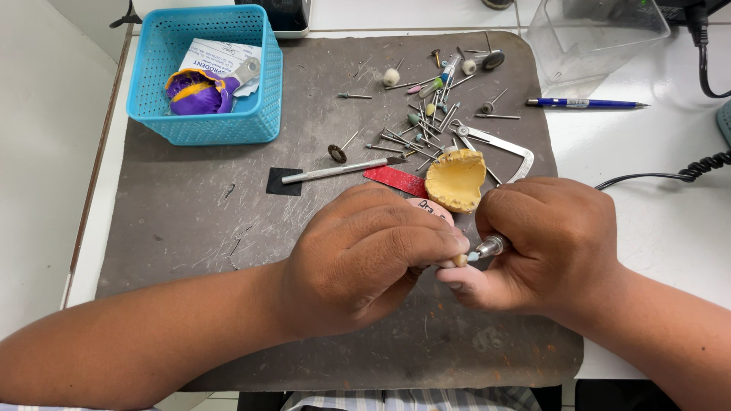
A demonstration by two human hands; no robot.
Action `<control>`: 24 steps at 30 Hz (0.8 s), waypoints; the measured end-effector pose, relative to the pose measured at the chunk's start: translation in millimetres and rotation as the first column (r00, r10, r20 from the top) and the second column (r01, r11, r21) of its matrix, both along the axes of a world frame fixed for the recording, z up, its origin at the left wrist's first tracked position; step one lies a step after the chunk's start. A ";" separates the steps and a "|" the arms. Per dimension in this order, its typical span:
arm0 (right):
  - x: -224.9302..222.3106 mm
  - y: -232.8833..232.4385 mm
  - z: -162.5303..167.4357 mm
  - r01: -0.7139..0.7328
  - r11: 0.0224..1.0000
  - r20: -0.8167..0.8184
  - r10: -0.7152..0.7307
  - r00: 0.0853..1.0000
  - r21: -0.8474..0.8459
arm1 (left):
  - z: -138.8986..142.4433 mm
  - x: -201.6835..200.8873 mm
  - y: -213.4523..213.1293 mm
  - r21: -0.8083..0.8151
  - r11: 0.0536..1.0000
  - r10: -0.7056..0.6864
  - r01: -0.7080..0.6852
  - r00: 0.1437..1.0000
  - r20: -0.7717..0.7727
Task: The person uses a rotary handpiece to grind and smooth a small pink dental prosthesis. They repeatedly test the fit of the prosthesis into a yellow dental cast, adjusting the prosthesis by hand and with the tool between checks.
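Grey mat [190, 228] on white tabletop [655, 221] | left hand [365, 255] fingers closed on pink denture piece [434, 209] | right hand [544, 243] fingers gripping rotary handpiece [491, 246] | brace thumbs together, light touch.

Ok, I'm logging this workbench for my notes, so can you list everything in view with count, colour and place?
mat: one, dark grey, covering the white table
basket: one, blue, mat's far left corner, holding paper and a purple-yellow bundle
small bits: many, metal with coloured tips, scattered at far centre of the mat
plaster mould: one, yellow, just beyond the hands
red strip: one, beside the mould
metal calipers: one, silver, right of the mould
long tool: one, silver, mid mat
pen: one, blue, on the table at right
clear container: one, far right
left hand: gripping a small pink piece
right hand: gripping a metal-tipped tool
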State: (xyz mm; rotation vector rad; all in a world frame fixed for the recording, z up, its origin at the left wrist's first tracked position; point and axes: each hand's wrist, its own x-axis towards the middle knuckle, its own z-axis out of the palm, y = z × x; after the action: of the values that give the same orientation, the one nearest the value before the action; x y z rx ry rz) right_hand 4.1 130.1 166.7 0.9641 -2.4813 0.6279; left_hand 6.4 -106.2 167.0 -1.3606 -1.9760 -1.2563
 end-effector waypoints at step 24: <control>-1.8 1.8 -3.0 0.001 1.000 -0.009 -0.001 1.000 0.004 | 6.2 -1.8 0.1 -0.049 0.998 0.042 -0.049 0.991 -0.128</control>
State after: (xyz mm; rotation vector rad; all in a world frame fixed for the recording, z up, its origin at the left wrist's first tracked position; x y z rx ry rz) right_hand 2.3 131.9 163.7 0.9646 -2.4759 0.6172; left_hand 4.5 -106.1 173.2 -1.3767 -1.9530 -1.0775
